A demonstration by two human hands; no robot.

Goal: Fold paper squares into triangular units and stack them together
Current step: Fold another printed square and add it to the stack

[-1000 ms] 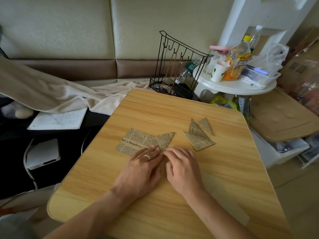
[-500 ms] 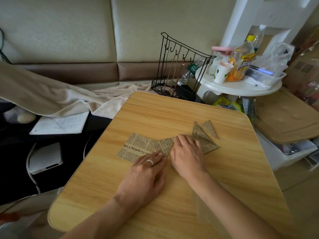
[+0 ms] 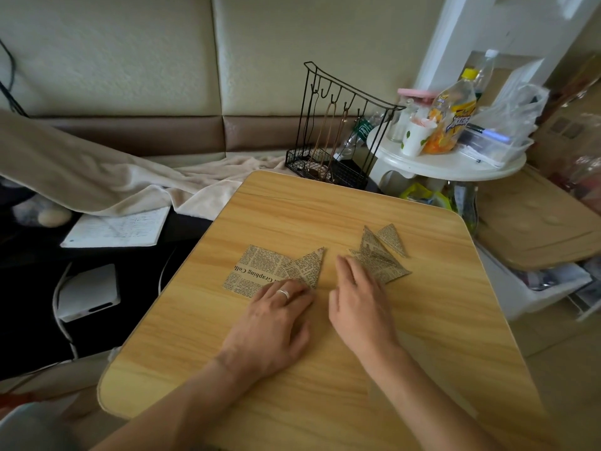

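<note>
Newsprint paper (image 3: 260, 271) lies flat on the wooden table (image 3: 341, 369), roughly mid-table, its right part folded up into a triangle. Left hand (image 3: 276, 323) lies flat on the paper's near edge, fingers straight and pressing; the edge under them is hidden. Right of the paper, apart from it: pile of folded triangles (image 3: 380, 258), count unclear, at least 2, overlapping. Right hand (image 3: 359, 301) relaxed, holding nothing, fingertips touching the pile's left corner; slightly blurred. Beyond the table's far edge: black wire rack (image 3: 338, 131), contents hard to make out.
</note>
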